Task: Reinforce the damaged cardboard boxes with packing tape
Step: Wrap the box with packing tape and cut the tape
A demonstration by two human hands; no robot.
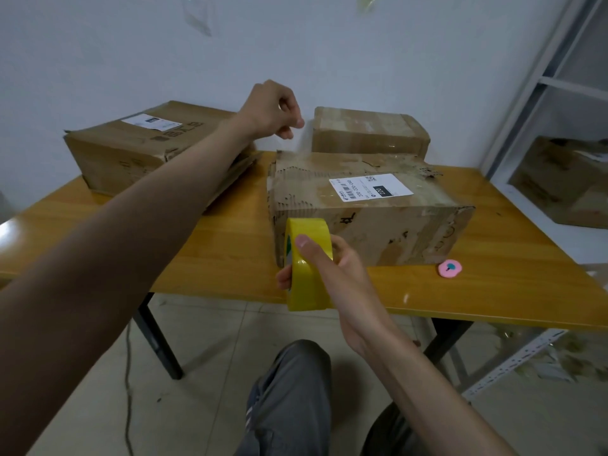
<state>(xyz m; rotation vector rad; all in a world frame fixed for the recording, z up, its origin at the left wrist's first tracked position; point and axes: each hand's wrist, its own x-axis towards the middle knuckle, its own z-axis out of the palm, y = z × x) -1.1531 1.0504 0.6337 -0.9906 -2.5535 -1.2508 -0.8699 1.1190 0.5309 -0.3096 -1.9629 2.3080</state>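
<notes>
1. Table [513,284]: orange wood-grain top on dark legs, set against a pale wall; carries three cartons and one small pink item.
2. Metal shelving [539,83]: pale frame at far right, just beside the table end; a further brown carton [566,179] sits on its shelf.
3. Left carton [125,149]: large, crushed, white label on top, at the table's back left. The left forearm crosses in front of its right end and hides it.
4. Centre carton [371,218]: torn, ragged top edges, white shipping label with barcode on top, clear film over part of the lid. Stands near the table's front edge, directly behind the tape roll.
5. Rear carton [368,133]: smaller, taped over, behind the centre carton near the wall.
6. Tape roll [307,264]: yellow packing tape, held upright at the table's front edge, covering the centre carton's lower left corner.
7. Right hand [329,268]: fingers wrapped round the roll, thumb laid across its outer face.
8. Left hand [273,110]: raised above the centre carton's far left corner, fingers curled with thumb and fingertips pinched together; what they pinch cannot be told, though a faint clear strip shows below.
9. Pink disc [449,268]: small, blue centre, on the table just beside the centre carton's front right corner.
</notes>
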